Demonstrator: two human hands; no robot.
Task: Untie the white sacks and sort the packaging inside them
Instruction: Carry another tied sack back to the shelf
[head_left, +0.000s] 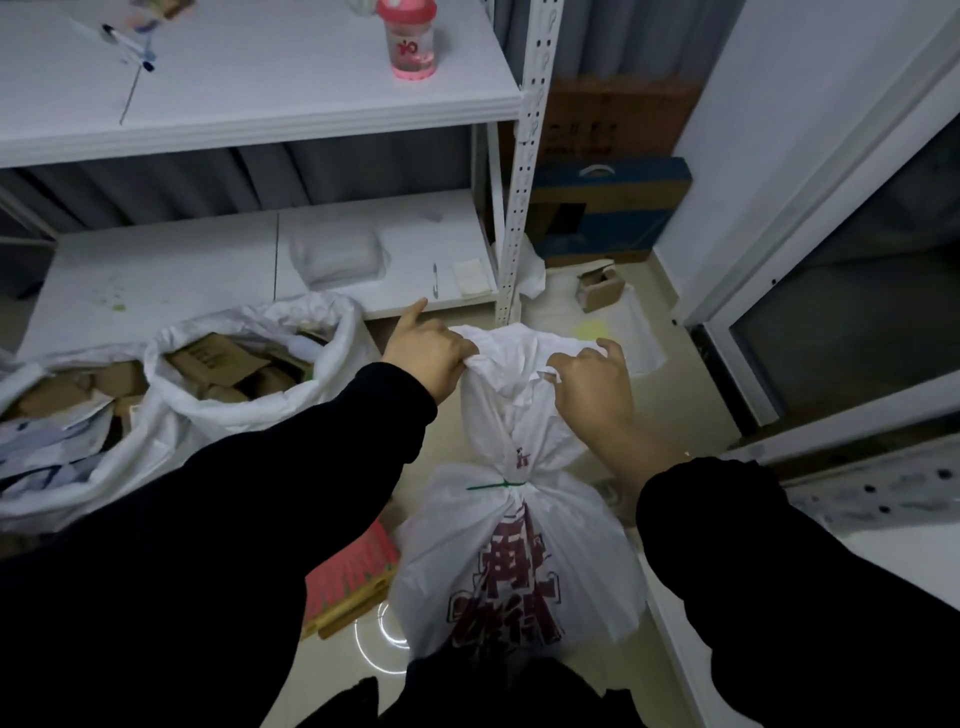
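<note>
A white sack (519, 551) with dark red print stands on the floor in front of me. A green tie (496, 486) cinches its neck. Above the tie the loose top (511, 358) fans out. My left hand (428, 351) grips the left edge of that top, with the index finger sticking out. My right hand (592, 382) pinches the right edge. To the left, an open white sack (249, 364) holds brown cardboard boxes. A second open sack (57, 441) at the far left holds boxes and pale paper.
A white metal shelf unit (514, 208) stands behind the sacks, its low shelf bearing a clear plastic pack (337, 254). A pink bottle (410, 41) is on the upper shelf. A red and yellow flat item (353, 582) lies by the sack. A small brown box (600, 288) sits farther back.
</note>
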